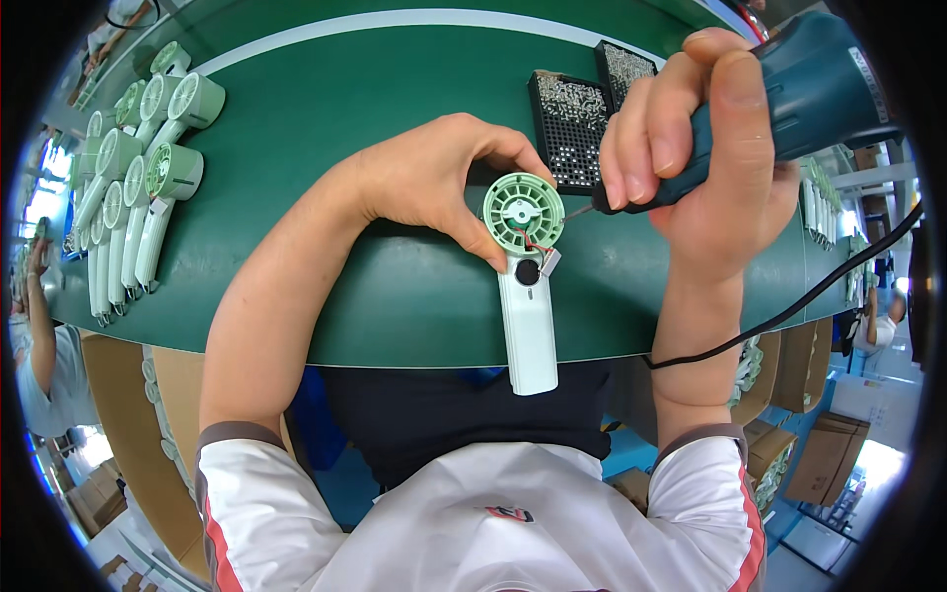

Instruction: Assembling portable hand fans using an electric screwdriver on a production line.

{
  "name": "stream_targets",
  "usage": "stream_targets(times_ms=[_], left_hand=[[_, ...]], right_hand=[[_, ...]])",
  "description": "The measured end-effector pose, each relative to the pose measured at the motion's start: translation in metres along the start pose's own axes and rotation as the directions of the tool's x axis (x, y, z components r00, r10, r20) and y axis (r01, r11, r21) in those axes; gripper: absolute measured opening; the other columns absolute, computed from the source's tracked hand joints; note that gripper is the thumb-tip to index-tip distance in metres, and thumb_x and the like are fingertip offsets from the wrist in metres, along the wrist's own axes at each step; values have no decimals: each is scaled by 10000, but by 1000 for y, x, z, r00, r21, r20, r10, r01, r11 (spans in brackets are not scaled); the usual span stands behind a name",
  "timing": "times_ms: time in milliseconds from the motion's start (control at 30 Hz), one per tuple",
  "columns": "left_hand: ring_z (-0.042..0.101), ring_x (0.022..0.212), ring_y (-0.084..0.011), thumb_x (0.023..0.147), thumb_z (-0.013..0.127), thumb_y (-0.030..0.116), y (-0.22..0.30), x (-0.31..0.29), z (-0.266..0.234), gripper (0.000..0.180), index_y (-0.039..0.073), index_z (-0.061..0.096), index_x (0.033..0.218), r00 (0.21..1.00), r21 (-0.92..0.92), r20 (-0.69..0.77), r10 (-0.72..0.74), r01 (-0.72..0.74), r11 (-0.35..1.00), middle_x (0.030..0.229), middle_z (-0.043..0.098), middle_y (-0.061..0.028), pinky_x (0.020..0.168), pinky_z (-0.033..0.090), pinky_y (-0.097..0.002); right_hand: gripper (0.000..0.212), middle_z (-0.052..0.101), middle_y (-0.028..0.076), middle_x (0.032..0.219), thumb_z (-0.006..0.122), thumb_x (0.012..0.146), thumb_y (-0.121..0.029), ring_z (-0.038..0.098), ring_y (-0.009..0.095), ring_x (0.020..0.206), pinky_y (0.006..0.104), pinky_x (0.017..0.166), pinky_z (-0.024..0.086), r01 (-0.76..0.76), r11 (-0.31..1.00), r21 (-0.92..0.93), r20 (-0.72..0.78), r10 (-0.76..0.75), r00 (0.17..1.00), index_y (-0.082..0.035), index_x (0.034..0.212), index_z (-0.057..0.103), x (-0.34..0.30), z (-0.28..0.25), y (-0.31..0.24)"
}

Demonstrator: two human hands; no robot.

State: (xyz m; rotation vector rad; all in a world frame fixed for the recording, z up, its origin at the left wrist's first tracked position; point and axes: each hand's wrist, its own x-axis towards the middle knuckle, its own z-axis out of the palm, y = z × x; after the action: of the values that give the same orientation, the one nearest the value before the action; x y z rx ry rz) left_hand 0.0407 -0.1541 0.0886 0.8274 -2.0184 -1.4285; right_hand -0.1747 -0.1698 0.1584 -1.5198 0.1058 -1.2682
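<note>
My left hand (434, 183) is closed round the head of a pale green handheld fan (533, 331), thumb on one side and fingers on the far side. The fan's round slotted head faces up, with red wires and a small white connector hanging by its neck. Its handle points toward me, past the table's near edge. In my right hand (725, 168) is a dark teal electric screwdriver (819, 89), gripped and held sideways. The screwdriver's thin bit points left and reaches the right side of the fan head; whether it touches a screw I cannot tell.
Two black trays of small screws (572, 123) sit beyond the fan. Several more handheld fans (123, 197) stand grouped at the left of the green table (395, 316). A black cord (789, 306) runs across the right. Cardboard boxes (138, 424) are below, and other people are at both sides.
</note>
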Motion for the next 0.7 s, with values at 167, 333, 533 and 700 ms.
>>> stream_targets(times_ms=[167, 333, 533, 700], left_hand=[[696, 1063, -184, 591, 997, 134, -3, -1, 2, 704, -23, 685, 1202, 1000, -13, -19, 21, -21, 1000, 1116, 746, -95, 1020, 519, -329], [695, 1067, -188, 589, 995, 127, -2, -3, 1, 703, -23, 684, 1202, 1000, -19, -12, 7, -7, 1000, 1118, 746, -97, 1025, 515, -330], [691, 1065, -182, 584, 984, 96, 0, 1, -2, 691, -20, 681, 1195, 999, 34, 4, 50, -50, 998, 1121, 746, -88, 1024, 511, -328], [692, 1070, -175, 583, 948, 21, 12, -6, -2, 600, 26, 713, 1135, 1000, 28, -8, -19, 19, 999, 1093, 757, -61, 1012, 513, -338]], right_hand=[[286, 500, 45, 653, 459, 1108, -203, 482, 154, 481, 325, 412, 447, 16, 1000, -22, 41, -15, 999, -14, 1272, 598, -2, 1, 4], [251, 509, 70, 643, 473, 1097, -155, 484, 163, 468, 330, 400, 444, -11, 998, -70, 18, 12, 1000, 28, 1249, 553, -5, 7, 7], [199, 522, 70, 643, 514, 1053, -91, 508, 151, 482, 321, 413, 443, -102, 974, -204, 54, 115, 992, 48, 1194, 530, -8, 11, 9], [66, 608, 51, 655, 631, 935, 8, 568, 98, 501, 258, 452, 439, -223, 969, -106, 162, 238, 958, 40, 965, 582, -14, 11, 18]])
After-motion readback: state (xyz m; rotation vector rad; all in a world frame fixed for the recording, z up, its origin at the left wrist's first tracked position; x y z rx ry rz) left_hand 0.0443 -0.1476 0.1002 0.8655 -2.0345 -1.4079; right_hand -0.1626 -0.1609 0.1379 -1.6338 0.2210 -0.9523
